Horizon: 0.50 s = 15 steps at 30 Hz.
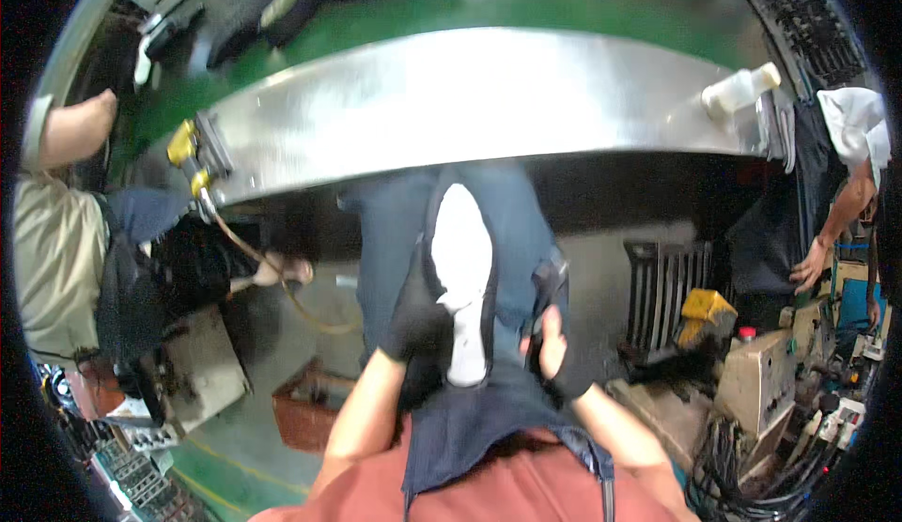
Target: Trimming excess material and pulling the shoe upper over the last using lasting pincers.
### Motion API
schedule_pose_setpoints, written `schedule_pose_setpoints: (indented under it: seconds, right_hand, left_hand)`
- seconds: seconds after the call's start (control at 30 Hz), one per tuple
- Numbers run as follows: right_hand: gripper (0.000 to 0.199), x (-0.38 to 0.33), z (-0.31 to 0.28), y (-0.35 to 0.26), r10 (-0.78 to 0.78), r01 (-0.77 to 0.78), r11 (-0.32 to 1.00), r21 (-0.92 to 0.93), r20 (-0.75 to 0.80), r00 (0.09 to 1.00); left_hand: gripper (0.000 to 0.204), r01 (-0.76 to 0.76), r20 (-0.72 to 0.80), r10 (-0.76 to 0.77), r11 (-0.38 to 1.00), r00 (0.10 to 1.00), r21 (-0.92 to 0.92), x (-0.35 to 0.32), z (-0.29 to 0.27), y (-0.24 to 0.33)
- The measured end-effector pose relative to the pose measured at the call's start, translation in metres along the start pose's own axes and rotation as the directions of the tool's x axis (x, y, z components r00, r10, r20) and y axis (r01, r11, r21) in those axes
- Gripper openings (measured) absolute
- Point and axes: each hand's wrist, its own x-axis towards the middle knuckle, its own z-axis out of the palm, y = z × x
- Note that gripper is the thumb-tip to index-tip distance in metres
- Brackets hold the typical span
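A dark shoe point(461, 249) rests across my lap with its underside up, pointed toe away from me. A white layer covers that underside, narrow at the waist and rumpled near the middle, with a dark rim around it. My left hand point(418, 311), in a black glove, is closed on the shoe's left side. Beside it on the right, my right hand point(552, 353) wears a black glove with bare fingertips and is apart from the shoe. Its fingers are curled at a small dark item point(549, 282), too blurred to name.
A shiny metal bench point(470, 99) stands ahead, with a yellow hand tool point(183, 141) on a hose at its left and a whitish bottle point(738, 92) at its right. Co-workers sit on both sides. A reddish-brown box point(305, 409) and a grey machine box point(756, 372) stand nearby.
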Motion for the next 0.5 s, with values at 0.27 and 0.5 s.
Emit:
schedule_pose_setpoints:
  seconds: [0.27, 0.5]
  right_hand:
    - [0.055, 0.003, -0.003, 0.0, -0.06, 0.053, 0.981, 0.185, 0.037, 0.998]
    - [0.066, 0.029, 0.012, 0.022, 0.02, -0.065, 0.938, 0.341, 0.133, 0.991]
  left_hand:
    - [0.044, 0.06, 0.059, -0.027, 0.749, 0.998, -0.66, 0.178, -0.054, 0.094]
    - [0.03, -0.54, 0.157, 0.56, 0.827, 0.813, -0.156, 0.356, -0.057, 0.069]
